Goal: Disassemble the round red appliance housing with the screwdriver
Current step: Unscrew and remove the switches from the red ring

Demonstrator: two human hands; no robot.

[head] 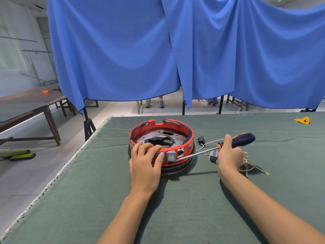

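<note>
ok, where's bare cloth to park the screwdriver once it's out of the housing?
Free: green cloth left of the left hand, and the near strip between both forearms. Also far right, short of the yellow scrap. Crowded: right of the red housing, where plug, wires and right hand with the screwdriver sit.

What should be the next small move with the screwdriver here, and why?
Probably press the tip a little deeper beside the rocker switch and lever gently. The right hand holds the screwdriver with its shaft aimed at the red housing front wall near that switch, while the left hand steadies the rim.
</note>
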